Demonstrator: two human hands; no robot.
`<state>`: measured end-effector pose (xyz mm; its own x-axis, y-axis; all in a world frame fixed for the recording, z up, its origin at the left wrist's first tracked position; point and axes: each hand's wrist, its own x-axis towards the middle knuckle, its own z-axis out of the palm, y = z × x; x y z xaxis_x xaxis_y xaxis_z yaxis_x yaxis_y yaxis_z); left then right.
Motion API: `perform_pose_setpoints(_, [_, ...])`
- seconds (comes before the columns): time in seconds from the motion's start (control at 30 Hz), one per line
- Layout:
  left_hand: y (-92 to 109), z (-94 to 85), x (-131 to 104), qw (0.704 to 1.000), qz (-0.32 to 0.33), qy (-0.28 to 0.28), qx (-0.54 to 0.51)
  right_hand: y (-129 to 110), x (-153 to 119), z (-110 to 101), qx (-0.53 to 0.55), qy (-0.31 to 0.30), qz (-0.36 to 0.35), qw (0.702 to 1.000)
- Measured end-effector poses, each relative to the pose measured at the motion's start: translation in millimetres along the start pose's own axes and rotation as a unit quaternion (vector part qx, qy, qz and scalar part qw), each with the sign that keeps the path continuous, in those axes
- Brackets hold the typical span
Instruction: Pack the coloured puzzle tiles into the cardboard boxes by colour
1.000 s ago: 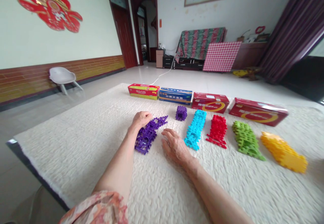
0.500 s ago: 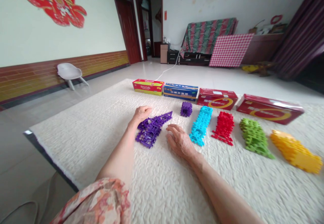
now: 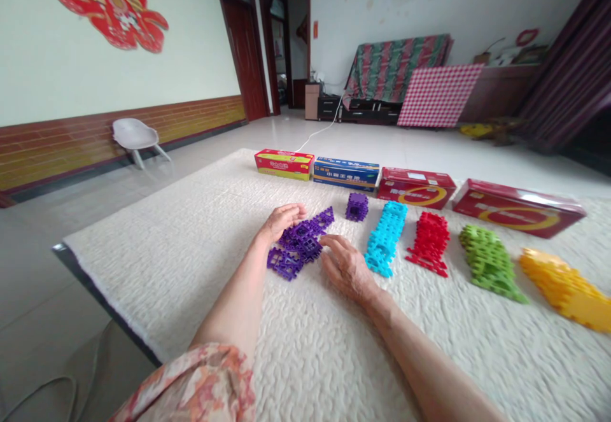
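Note:
Purple lattice building tiles (image 3: 286,263) lie in a loose, overlapping pile on the pale quilted cover between my two hands. My left hand (image 3: 281,221) is open along the far left side of the pile, with its fingers stretched out together. On the near right side, my right hand (image 3: 347,268) has its thumb and fingers at the edge of one tilted purple tile (image 3: 312,248), apparently pinching it. The fingertips are partly hidden. Beyond the pile stands a small stack of purple tiles (image 3: 357,207).
Rightward stand stacks of tiles: light blue (image 3: 386,237), red (image 3: 429,240), green (image 3: 489,260) and yellow (image 3: 566,288). Behind them runs a row of boxes: a red-and-yellow box (image 3: 285,165), a blue box (image 3: 346,174) and dark red boxes (image 3: 416,186). The table edge (image 3: 109,307) is at left.
My right hand's fingers have come up to the pile, and one purple tile there now tilts toward them. My left hand has moved slightly forward and right along the pile. The view has shifted slightly.

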<state>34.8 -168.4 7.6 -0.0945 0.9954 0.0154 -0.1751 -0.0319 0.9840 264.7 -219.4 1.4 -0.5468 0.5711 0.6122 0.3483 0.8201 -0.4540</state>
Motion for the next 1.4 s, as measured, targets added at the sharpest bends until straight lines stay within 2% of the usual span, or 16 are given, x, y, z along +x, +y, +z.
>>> perform_pose_setpoints(0.2, [0,4.9,4,0.997,-0.022,-0.007,-0.072,-9,-1,4,0.005,-0.024,-0.029,0.999])
perform_pose_setpoints(0.4, [-3,8.9,24,0.993,-0.01,0.057,-0.099,-25,-3,9,-0.018,-0.093,-0.086,0.992])
perform_pose_setpoints(0.53, [-9,13.3,37,0.996,0.003,0.052,-0.073,-31,-1,10,-0.068,-0.113,-0.067,0.989])
perform_pose_setpoints(0.67, [-15,18.3,46,0.999,0.023,0.043,0.001,-34,1,11,-0.077,-0.123,-0.042,0.988])
perform_pose_setpoints(0.9, [-24,20.5,52,0.988,0.068,0.014,0.137,-34,2,15,-0.062,-0.111,-0.031,0.991])
perform_pose_setpoints(1.07, [-27,19.3,55,0.988,0.064,0.013,0.137,-31,0,14,-0.017,-0.046,-0.049,0.998])
perform_pose_setpoints(1.2, [-32,17.1,58,0.99,0.066,0.002,0.125,-20,9,2,-0.014,0.043,0.009,0.999])
perform_pose_setpoints(1.3, [-36,14.8,60,0.988,0.079,0.004,0.135,3,22,-15,-0.067,0.071,0.093,0.991])
perform_pose_setpoints(1.33, [-36,14.2,61,0.987,0.082,0.005,0.14,12,26,-21,-0.079,0.064,0.125,0.987])
perform_pose_setpoints(1.4, [-37,13.5,62,0.986,0.083,0.004,0.147,28,33,-30,-0.107,0.007,0.19,0.976])
